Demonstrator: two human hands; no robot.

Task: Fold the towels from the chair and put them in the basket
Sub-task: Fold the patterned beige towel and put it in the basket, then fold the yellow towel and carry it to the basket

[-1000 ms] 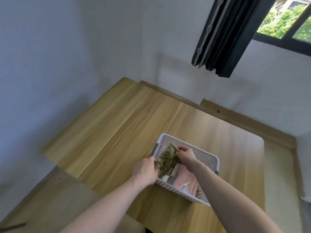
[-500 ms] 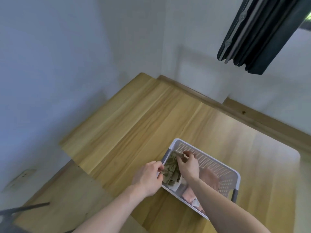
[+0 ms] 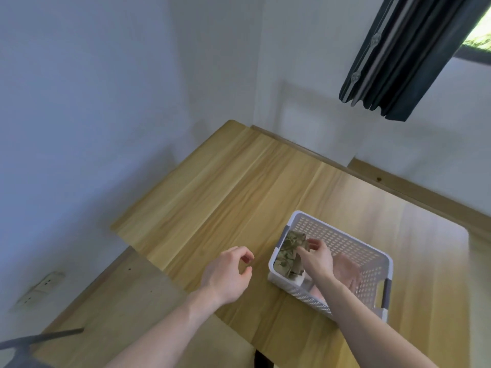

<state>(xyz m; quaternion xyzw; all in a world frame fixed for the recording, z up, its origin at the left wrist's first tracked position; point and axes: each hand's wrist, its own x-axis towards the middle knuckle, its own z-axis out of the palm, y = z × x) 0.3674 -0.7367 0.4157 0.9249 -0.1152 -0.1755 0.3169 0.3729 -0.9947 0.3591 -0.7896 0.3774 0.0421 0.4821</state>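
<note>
A white perforated basket (image 3: 342, 236) with grey handles stands on the wooden table (image 3: 239, 197). An olive patterned towel (image 3: 289, 254) stands folded against the basket's left wall. My right hand (image 3: 317, 257) is inside the basket, its fingers pinching the towel's top edge. A pink towel (image 3: 346, 269) lies in the basket to the right of my wrist. My left hand (image 3: 228, 274) hovers over the table left of the basket, fingers loosely curled, holding nothing.
White walls close in at the left and back. A dark curtain (image 3: 398, 57) hangs at the upper right. A dark chair part (image 3: 32, 341) shows at the bottom left, above the floor with wall sockets (image 3: 39, 290).
My left hand has let go of the olive towel and drawn back left, out of the basket. The towel has sunk lower into the basket under my right hand.
</note>
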